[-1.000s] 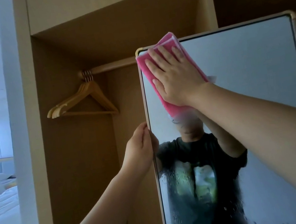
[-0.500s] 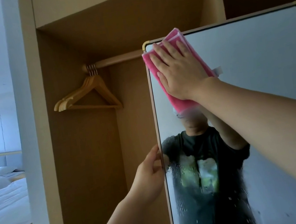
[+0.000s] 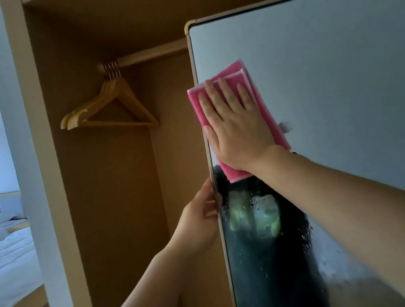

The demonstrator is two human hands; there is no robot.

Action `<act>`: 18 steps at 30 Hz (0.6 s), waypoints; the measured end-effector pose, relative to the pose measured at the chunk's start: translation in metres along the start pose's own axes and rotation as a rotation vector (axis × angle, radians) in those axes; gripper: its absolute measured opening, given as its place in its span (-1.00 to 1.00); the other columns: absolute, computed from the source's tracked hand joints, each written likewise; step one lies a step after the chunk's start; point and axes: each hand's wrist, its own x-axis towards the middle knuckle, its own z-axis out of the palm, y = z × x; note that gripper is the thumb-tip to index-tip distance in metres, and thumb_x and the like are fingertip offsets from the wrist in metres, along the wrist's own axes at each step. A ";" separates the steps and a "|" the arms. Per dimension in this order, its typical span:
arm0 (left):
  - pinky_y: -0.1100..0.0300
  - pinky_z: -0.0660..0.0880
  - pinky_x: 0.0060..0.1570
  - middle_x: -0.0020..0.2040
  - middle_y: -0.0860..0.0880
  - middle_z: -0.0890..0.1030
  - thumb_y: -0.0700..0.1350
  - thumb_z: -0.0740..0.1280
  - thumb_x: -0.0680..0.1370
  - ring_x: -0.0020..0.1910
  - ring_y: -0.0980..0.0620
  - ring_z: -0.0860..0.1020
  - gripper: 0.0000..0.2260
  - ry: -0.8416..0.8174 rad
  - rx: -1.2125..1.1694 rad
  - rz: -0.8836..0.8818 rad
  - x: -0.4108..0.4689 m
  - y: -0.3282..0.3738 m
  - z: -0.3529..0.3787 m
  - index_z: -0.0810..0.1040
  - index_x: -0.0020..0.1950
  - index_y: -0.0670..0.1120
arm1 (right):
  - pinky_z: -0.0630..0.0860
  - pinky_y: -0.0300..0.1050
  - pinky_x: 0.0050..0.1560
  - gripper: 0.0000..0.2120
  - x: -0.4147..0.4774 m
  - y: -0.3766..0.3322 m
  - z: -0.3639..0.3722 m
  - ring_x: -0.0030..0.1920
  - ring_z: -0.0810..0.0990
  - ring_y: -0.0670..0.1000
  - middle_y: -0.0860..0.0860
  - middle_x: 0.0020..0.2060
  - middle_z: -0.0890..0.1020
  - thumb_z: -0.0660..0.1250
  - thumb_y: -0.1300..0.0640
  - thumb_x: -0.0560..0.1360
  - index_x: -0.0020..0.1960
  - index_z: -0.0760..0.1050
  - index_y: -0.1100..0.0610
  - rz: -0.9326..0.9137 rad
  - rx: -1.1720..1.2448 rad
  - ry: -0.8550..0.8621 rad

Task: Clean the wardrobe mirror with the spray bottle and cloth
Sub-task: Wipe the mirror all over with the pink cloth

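The tall wardrobe mirror (image 3: 329,74) in a thin gold frame fills the right half of the view. A folded pink cloth (image 3: 263,106) lies flat on the glass near its left edge. My right hand (image 3: 236,124) presses it there with straight, spread fingers. My left hand (image 3: 199,225) grips the mirror's left frame edge below the cloth, thumb on the near side. Spray droplets cover the lower glass, where a person's dark shirt is reflected. No spray bottle is in view.
Wooden hangers (image 3: 106,107) hang from a rail (image 3: 151,54) inside the open wardrobe to the left of the mirror. Past the wardrobe's left side panel (image 3: 41,179), a bed with white linen (image 3: 0,259) stands at the far left.
My right hand has slid the pink cloth down from the mirror's top left corner to about a third of the way down the glass. My left hand stays on the frame edge.
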 end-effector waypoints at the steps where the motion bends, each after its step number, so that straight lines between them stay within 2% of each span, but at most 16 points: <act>1: 0.02 0.53 0.19 0.23 0.09 0.59 -0.37 0.16 0.39 0.21 0.02 0.57 -0.29 -0.004 0.001 -0.001 0.000 0.000 0.000 0.27 0.50 0.09 | -0.08 0.21 0.52 -0.42 -0.010 -0.005 0.002 0.55 -0.02 0.22 0.17 0.55 0.06 -0.15 -0.10 0.65 0.58 -0.03 0.17 0.000 0.007 -0.008; 5: 0.11 0.54 0.16 0.22 0.12 0.59 -0.28 0.24 0.38 0.21 0.06 0.57 -0.28 0.016 0.012 0.003 -0.001 0.002 0.001 0.24 0.51 0.12 | -0.16 0.20 0.53 -0.42 -0.048 -0.022 0.012 0.55 -0.11 0.23 0.18 0.55 -0.03 -0.15 -0.09 0.65 0.58 -0.10 0.18 -0.003 0.012 -0.041; 9: 0.08 0.55 0.19 0.27 0.12 0.55 -0.41 0.24 0.46 0.24 0.06 0.54 -0.28 0.017 0.026 0.002 0.001 -0.002 -0.001 0.22 0.52 0.12 | -0.16 0.21 0.52 -0.41 -0.073 -0.034 0.018 0.54 -0.12 0.25 0.18 0.55 -0.04 -0.19 -0.11 0.65 0.57 -0.13 0.18 0.002 -0.007 -0.057; 14: 0.09 0.56 0.17 0.28 0.10 0.53 -0.47 0.20 0.47 0.24 0.03 0.53 -0.27 0.014 0.017 -0.007 -0.002 -0.002 0.000 0.21 0.53 0.08 | -0.12 0.23 0.51 -0.41 -0.085 -0.039 0.019 0.53 0.01 0.28 0.23 0.53 0.10 -0.08 -0.13 0.64 0.56 0.02 0.19 -0.006 -0.019 -0.055; 18: 0.02 0.56 0.17 0.27 0.09 0.55 -0.46 0.22 0.47 0.25 0.04 0.53 -0.30 0.047 -0.032 -0.018 -0.001 -0.007 0.004 0.25 0.50 0.09 | -0.07 0.22 0.50 -0.45 -0.087 -0.032 0.015 0.51 0.13 0.30 0.26 0.50 0.20 -0.03 -0.08 0.64 0.53 0.15 0.22 -0.063 0.042 -0.047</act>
